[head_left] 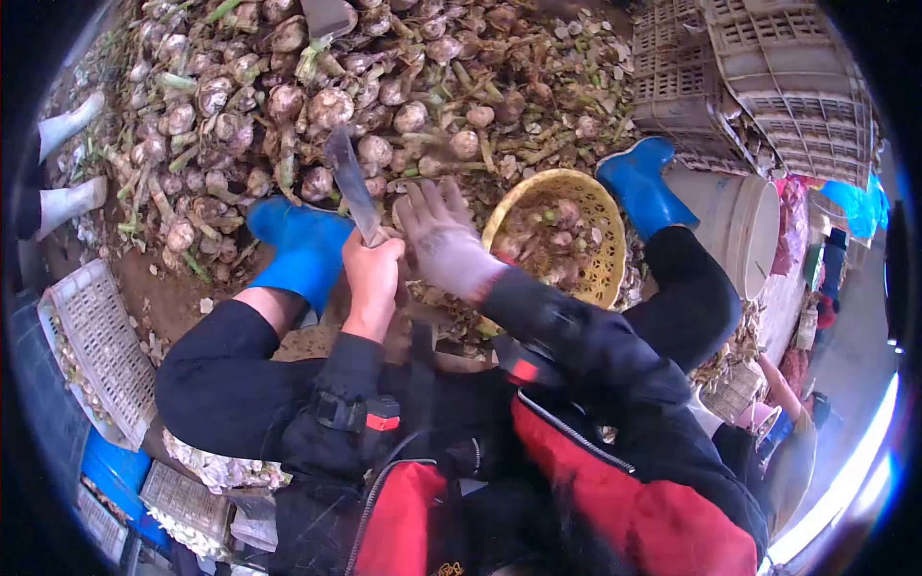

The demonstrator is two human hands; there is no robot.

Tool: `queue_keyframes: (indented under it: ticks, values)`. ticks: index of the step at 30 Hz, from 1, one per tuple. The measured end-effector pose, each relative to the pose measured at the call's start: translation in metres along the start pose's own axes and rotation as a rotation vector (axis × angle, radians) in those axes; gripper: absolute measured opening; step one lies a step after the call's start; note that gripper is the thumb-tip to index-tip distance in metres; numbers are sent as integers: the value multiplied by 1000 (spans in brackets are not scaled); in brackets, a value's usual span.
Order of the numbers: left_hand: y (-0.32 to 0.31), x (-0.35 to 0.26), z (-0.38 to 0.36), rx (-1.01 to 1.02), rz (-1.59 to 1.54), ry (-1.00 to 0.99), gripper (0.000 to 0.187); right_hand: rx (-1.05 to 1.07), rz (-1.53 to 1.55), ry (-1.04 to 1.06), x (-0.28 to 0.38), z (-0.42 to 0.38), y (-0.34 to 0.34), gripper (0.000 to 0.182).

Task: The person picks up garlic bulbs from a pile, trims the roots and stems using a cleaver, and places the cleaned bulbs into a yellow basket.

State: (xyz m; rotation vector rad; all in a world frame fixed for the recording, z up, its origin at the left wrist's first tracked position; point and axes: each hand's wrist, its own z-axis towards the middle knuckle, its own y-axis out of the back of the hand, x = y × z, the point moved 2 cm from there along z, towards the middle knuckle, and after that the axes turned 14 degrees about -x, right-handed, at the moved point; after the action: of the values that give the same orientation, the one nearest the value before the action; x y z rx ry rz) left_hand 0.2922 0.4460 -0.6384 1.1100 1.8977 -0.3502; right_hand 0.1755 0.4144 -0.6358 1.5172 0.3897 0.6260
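My left hand (373, 278), bare, is wrapped round the handle of a knife (351, 182). Its broad flat blade points up and away, toward a garlic pile (331, 108) with stems and roots attached. Close beside it is my right hand (444, 240) in a pale, dirty glove. Its fingers are stretched forward over the near edge of the heap, and I see nothing held in them. Just right of the glove stands a yellow plastic basket (615, 252) with garlic bulbs (562, 226) inside.
My blue boots (303, 252) flank the work spot. Plastic crates (783, 58) are stacked at the upper right above a white bucket (749, 230). Another crate (101, 350) stands at left. Another person's white boots (72, 206) are far left, and a second blade (328, 17) shows at the top.
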Motion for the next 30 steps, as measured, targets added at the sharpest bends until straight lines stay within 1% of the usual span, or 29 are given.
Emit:
queue_keyframes:
  ticks: [1,3,5,6,7,8,9,10,11,13,14,15,16,17,18,19,20,21,23,24,25,27,28,29,30]
  values:
    - [2,-2,1,-8,6,-6,11,56,-69,-37,5,10,-27,59]
    - [7,-7,4,-15,104,-28,10,402,-204,-218,-9,18,-92,58]
    - [14,0,7,-38,119,-47,11,716,233,-334,-34,18,-75,50]
    - [17,-1,8,-46,188,-91,11,553,294,-373,-40,6,-64,46]
    - [17,0,9,-55,251,-132,12,358,468,-379,-45,-4,-51,48]
    - [14,-1,7,-49,239,-126,12,304,764,-453,-47,-7,-25,54]
    - [12,-12,3,-58,397,-434,14,242,1062,-522,-48,-5,9,60]
    - [9,-22,-3,-72,553,-744,17,311,1133,-602,-50,-6,40,65]
    - [7,-28,-9,-72,544,-744,17,374,1205,-684,-53,-10,59,69]
    - [-3,-43,-22,122,383,-821,21,172,1562,-705,-53,-28,60,66]
    - [-10,-45,-28,193,432,-935,22,176,1609,-683,-52,-30,68,67]
    - [-11,-47,-36,194,431,-933,22,184,1660,-661,-50,-33,75,68]
    - [-13,-52,-42,241,432,-941,22,261,1588,-780,-53,-39,74,73]
    - [-14,-56,-45,286,435,-950,22,257,1588,-774,-52,-42,72,73]
    - [-13,-58,-49,307,432,-998,22,121,1679,-830,-50,-50,70,78]
    - [-11,-59,-53,307,432,-1004,22,-22,1765,-882,-52,-57,64,83]
    - [-10,-59,-58,343,457,-1023,22,-180,1496,-556,-54,-56,61,89]
    - [-9,-59,-64,379,482,-1041,22,-185,1494,-556,-57,-64,58,89]
    - [-8,-58,-70,371,491,-1032,22,-92,1258,-551,-61,-70,58,94]
    - [-7,-57,-73,369,504,-1017,21,-66,1459,-696,-55,-73,65,92]
    - [-8,-56,-75,371,505,-1020,21,-70,1460,-697,-52,-78,67,92]
    - [-9,-54,-76,348,514,-988,20,-82,1565,-728,-49,-84,72,93]
    - [-10,-52,-74,345,515,-988,20,-46,1481,-658,-53,-84,76,91]
    - [-10,-48,-73,324,518,-995,19,-42,1485,-658,-53,-79,82,91]
    - [-12,-43,-70,303,520,-1001,18,29,1361,-669,-53,-73,89,89]
